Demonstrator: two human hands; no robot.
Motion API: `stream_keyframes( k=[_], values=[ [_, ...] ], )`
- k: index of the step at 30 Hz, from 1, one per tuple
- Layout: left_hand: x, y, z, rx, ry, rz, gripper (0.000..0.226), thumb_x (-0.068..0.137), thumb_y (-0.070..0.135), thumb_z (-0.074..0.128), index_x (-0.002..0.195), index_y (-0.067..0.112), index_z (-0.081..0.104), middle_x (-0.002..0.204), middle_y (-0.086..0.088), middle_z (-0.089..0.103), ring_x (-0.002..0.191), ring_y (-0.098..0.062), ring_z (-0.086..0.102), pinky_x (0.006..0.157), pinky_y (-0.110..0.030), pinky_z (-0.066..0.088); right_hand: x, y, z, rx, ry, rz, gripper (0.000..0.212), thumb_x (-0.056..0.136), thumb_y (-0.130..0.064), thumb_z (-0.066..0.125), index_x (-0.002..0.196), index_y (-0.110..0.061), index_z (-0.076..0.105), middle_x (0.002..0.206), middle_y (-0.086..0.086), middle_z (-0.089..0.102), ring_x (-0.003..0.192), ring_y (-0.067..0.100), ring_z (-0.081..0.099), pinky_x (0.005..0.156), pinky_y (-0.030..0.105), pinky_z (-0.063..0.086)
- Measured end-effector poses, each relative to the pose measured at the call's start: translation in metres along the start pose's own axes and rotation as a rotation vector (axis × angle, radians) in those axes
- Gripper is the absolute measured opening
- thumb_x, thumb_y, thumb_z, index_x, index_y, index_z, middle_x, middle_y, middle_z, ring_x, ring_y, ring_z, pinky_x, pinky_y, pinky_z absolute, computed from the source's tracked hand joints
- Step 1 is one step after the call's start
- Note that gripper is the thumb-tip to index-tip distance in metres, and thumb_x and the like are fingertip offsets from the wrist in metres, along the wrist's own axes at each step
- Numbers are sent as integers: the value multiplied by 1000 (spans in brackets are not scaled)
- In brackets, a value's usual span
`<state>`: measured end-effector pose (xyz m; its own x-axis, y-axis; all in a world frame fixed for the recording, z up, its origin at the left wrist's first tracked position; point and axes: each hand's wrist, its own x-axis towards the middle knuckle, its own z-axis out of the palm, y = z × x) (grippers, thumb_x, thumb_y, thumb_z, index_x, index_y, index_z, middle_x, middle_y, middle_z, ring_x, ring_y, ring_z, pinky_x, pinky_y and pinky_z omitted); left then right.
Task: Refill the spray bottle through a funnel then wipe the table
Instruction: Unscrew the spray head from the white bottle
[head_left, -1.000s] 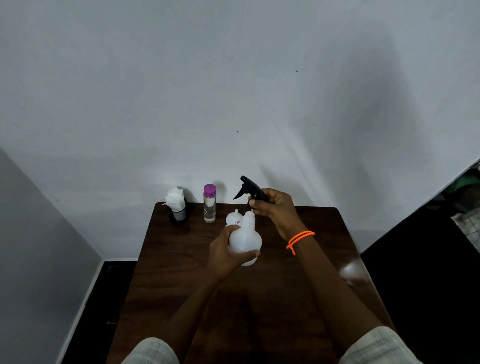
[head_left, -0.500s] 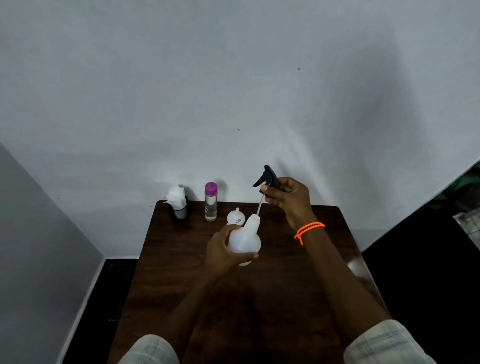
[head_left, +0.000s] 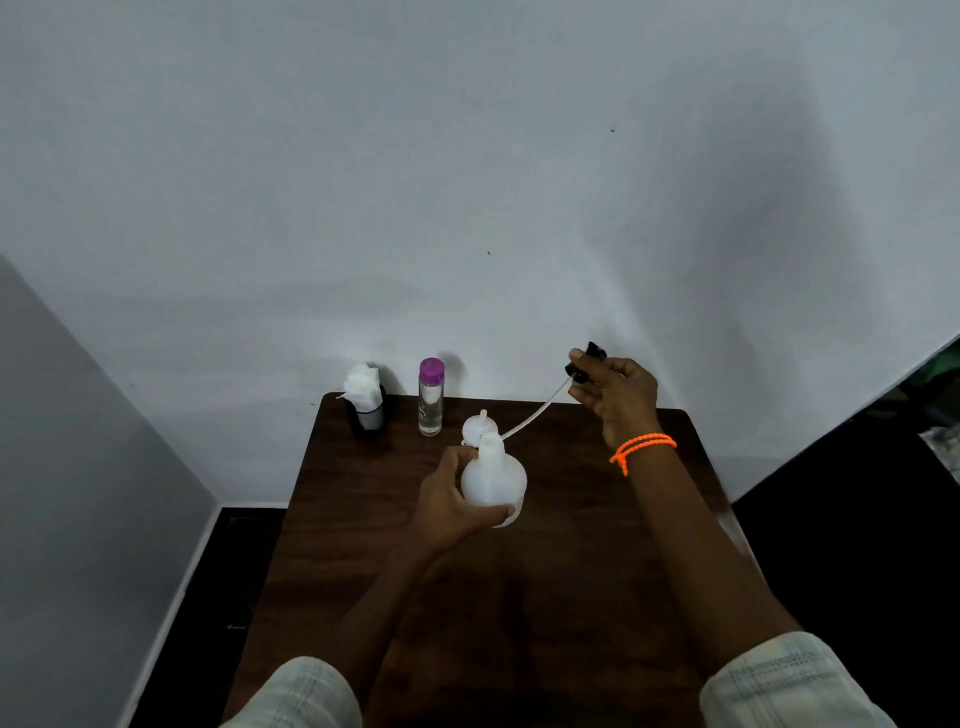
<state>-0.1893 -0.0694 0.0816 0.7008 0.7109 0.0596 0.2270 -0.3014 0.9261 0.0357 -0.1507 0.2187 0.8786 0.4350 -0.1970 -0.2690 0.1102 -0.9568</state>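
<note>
My left hand (head_left: 451, 505) grips the white round spray bottle body (head_left: 493, 480), upright on the dark wooden table (head_left: 566, 571). My right hand (head_left: 615, 392) holds the black spray head (head_left: 586, 358) up and to the right of the bottle. Its thin white dip tube (head_left: 532, 415) slants down toward the bottle's open neck, and the tube's tip is just at the neck. A small white funnel (head_left: 477, 427) lies upside down on the table right behind the bottle. A clear bottle with a purple cap (head_left: 431, 397) stands at the back.
A dark cup stuffed with white tissue (head_left: 366, 402) stands at the table's back left corner, close to the white wall. The table's edges drop to dark floor on the left and right. An orange bracelet (head_left: 641, 448) circles my right wrist.
My right hand has lifted the spray head off the bottle and carried it up and to the right, drawing the dip tube almost wholly out. My left hand keeps the bottle in place.
</note>
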Motion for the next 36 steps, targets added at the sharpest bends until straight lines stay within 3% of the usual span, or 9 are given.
stream_keyframes(
  k=[5,10,18,28,31,36],
  values=[
    [0,-7,-6,2,39,-41,84,54,49,96,122,34,50,122,17,61,111,-1,60,84,-23,57,9,11,-20,151,68,201,35,78,-11,87,103,-6,64,93,13,76,79,22,75,65,34,62],
    [-1,-11,-10,28,21,-51,83,55,50,96,123,36,50,121,19,60,110,0,60,82,-17,54,6,24,-37,239,88,327,10,86,-12,80,89,-7,72,76,6,76,74,17,72,65,29,61],
    [0,-15,-9,41,8,-56,81,56,46,96,122,32,52,120,17,61,109,-2,59,85,-24,55,7,43,-50,329,102,385,8,85,-10,80,86,-8,72,77,6,76,67,13,75,61,28,63],
    [8,-24,-11,78,-67,-84,75,57,44,96,116,40,50,116,21,59,106,-1,60,79,-15,49,13,59,-58,349,149,401,5,88,-10,78,87,-10,73,72,4,76,79,15,72,61,28,63],
    [13,-30,-9,95,-81,-118,73,56,44,97,113,40,51,114,20,61,104,0,60,76,-14,47,18,60,-64,366,155,396,4,89,-9,76,87,-11,73,70,3,76,80,14,70,68,28,64],
    [16,-44,-3,113,-106,-170,76,55,42,97,116,37,52,118,17,58,104,-2,56,76,-15,45,32,59,-79,388,179,362,5,91,-7,73,87,-11,72,70,2,75,70,11,73,66,28,64]
  ],
)
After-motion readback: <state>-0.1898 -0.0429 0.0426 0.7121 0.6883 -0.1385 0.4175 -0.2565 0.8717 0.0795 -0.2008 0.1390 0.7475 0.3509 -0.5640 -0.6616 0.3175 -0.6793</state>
